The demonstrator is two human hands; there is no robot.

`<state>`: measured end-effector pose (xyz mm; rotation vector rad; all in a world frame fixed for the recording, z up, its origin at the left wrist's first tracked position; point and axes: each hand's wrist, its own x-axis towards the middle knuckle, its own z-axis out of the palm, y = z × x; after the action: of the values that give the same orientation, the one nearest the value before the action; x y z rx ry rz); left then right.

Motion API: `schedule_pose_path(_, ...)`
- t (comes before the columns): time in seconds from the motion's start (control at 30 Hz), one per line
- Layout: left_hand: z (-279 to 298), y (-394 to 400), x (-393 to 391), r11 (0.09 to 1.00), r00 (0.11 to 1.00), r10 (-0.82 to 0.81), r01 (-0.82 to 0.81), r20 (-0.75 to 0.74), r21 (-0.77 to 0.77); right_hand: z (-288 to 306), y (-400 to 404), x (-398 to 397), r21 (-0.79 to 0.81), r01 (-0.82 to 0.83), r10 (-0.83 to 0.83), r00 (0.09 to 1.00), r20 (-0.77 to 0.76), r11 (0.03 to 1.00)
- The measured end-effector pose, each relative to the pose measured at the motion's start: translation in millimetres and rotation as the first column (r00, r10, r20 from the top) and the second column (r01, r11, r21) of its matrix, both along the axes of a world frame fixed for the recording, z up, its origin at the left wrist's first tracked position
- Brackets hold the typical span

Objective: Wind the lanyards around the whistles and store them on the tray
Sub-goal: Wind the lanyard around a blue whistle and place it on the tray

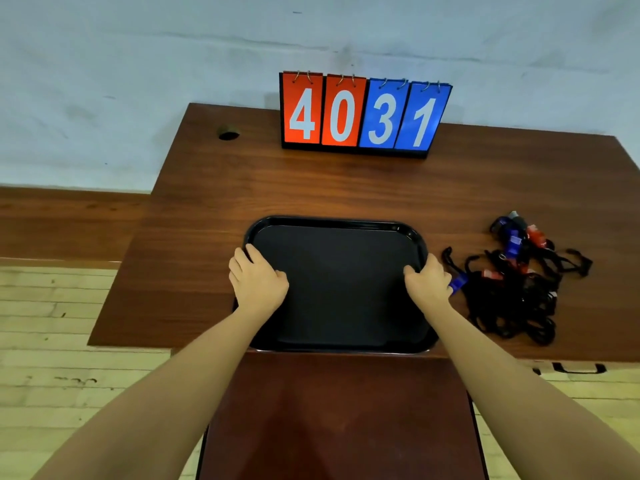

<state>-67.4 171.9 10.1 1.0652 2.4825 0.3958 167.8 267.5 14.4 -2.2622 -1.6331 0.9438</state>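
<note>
Head view: your left hand [258, 277] and right hand [427, 280] grip the empty tray [339, 221]; next, reach the tangled whistles [516, 271] at three o'clock.

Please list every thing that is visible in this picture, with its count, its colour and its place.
table: one, brown wood, against the wall
scoreboard: one, red and blue cards showing 4031, at the table's far edge
tray: one, black, nothing on it, at the table's near edge
whistles: several, blue and red, exact count unclear, in a pile right of the tray
lanyards: black, tangled in the same pile
left hand: grips the tray's left rim
right hand: grips the tray's right rim
</note>
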Motion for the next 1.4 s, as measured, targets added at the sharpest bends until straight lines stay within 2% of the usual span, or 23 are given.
schedule_pose_path(0.23, 22.3, -0.4, 43.1, 0.965, 0.97, -0.234, 0.222, 0.073, 0.142, 16.5, -19.8, 26.3, 0.165, -0.113, 0.086, 0.984, 0.158, 0.98)
schedule_pose_path(0.43, 29.4, 18.5, 103.0, 0.897, 0.87, -0.438, 0.408, 0.226, 0.17, 18.1, -16.4, 75.1, 0.139, -0.237, 0.204, 0.955, 0.216, 0.962)
schedule_pose_path(0.53, 27.5, 29.2, 136.5, 0.875, 0.831, -0.482, 0.442, 0.279, 0.195, 13.5, -6.2, 97.7, 0.132, -0.353, 0.31, 0.912, 0.268, 0.926)
schedule_pose_path(0.7, 14.6, 52.0, 181.9, 0.847, 0.789, -0.532, 0.485, 0.307, 0.22, -1.7, 14.3, 118.3, 0.127, -0.571, 0.492, 0.784, 0.379, 0.811)
schedule_pose_path(0.8, 8.1, 65.2, 197.2, 0.836, 0.776, -0.549, 0.502, 0.31, 0.223, -8.1, 22.8, 121.4, 0.127, -0.636, 0.551, 0.738, 0.39, 0.762)
schedule_pose_path(0.87, 4.7, 72.4, 203.2, 0.823, 0.768, -0.568, 0.523, 0.296, 0.222, -10.4, 26.7, 122.0, 0.156, -0.646, 0.559, 0.738, 0.378, 0.747)
schedule_pose_path(0.97, -0.1, 82.0, 204.3, 0.8, 0.768, -0.598, 0.554, 0.23, 0.231, -11.3, 29.6, 120.6, 0.291, -0.609, 0.534, 0.79, 0.3, 0.738)
schedule_pose_path(1.07, 1.0, 91.9, 197.9, 0.779, 0.765, -0.618, 0.564, 0.181, 0.274, -6.0, 34.2, 114.7, 0.403, -0.541, 0.538, 0.832, 0.131, 0.738)
schedule_pose_path(1.13, 3.5, 95.9, 192.0, 0.752, 0.745, -0.643, 0.568, 0.179, 0.335, -1.0, 36.6, 108.5, 0.416, -0.521, 0.576, 0.817, -0.008, 0.745)
schedule_pose_path(1.23, 8.2, 97.9, 182.4, 0.714, 0.721, -0.668, 0.551, 0.184, 0.431, 4.7, 41.1, 98.1, 0.45, -0.511, 0.621, 0.772, -0.133, 0.732)
schedule_pose_path(1.4, 12.8, 99.4, 162.5, 0.731, 0.796, -0.573, 0.388, 0.196, 0.562, 8.5, 42.9, 76.5, 0.466, -0.303, 0.511, 0.745, -0.428, 0.832)
